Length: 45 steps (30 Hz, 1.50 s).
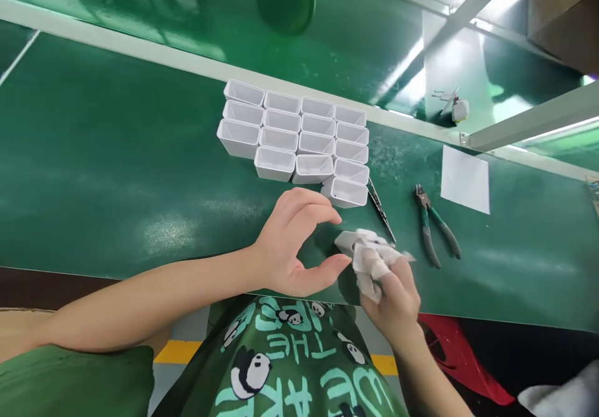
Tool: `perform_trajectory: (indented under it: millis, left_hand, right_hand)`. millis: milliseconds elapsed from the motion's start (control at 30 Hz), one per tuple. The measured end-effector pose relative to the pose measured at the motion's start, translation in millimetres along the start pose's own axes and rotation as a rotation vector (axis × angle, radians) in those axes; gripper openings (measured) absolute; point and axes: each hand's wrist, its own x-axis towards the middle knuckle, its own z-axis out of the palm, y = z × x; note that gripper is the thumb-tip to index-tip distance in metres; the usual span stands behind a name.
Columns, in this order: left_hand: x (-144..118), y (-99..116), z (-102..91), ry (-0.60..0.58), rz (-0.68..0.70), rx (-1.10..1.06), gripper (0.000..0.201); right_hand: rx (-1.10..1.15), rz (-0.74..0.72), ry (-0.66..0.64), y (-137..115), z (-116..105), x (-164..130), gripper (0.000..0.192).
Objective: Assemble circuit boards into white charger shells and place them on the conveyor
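My left hand [292, 248] is in a C shape over the near part of the green table, its fingers and thumb apart and nothing between them. Crumpled white cloth or tissue [371, 262] is bunched in my right hand [397, 301], whose fingers close around it. A smooth white piece [345, 240] pokes out on the left of the cloth; I cannot tell whether it is a small container. Just beyond my left hand, several open white plastic containers [275, 165] stand in close rows. Tweezers [382, 211] lie beside the nearest right container.
Cutting pliers [433, 225] with green-grey handles lie to the right, near a white paper sheet [465, 178]. A white frame bar [140, 53] runs behind the containers. On the surface behind it are a small white device [459, 110] and a cardboard box [564, 17].
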Motion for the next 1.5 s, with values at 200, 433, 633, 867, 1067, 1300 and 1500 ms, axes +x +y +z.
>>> perform_trajectory:
  millis: [200,433,633,867,1067,1300,1500]
  left_hand:
    - [2.8,-0.5,-4.0,-0.021,-0.006,0.011,0.023]
    - [1.3,-8.0,-1.9,-0.235,0.185,-0.131,0.068]
    - [-2.4,-9.0,0.2,-0.295,0.165,-0.049,0.072]
    - [0.0,-5.5,-5.3,-0.28,0.123,-0.007,0.065]
    - [-0.5,-4.7,-3.4,-0.281,0.104,0.004,0.065]
    - [-5.5,-7.1,-3.4,-0.187,0.05,-0.183,0.096]
    - [-2.7,0.2,-5.0,-0.345,0.047,-0.156,0.072]
  right_hand:
    - [-0.058,-0.046,-0.013,4.5,-1.2,4.9,0.039]
    - [0.817,0.65,0.344,-42.3,-7.1,18.0,0.043]
    - [1.733,1.101,-0.028,-66.1,-10.4,61.0,0.044]
    - [1.781,0.93,-0.11,-66.0,-7.7,64.2,0.024]
    - [1.606,0.912,-0.156,-65.5,-6.8,62.9,0.034]
    - [0.53,0.261,0.016,-39.0,-17.0,48.1,0.04]
    - [0.237,0.054,-0.016,-29.1,-19.5,46.9,0.06]
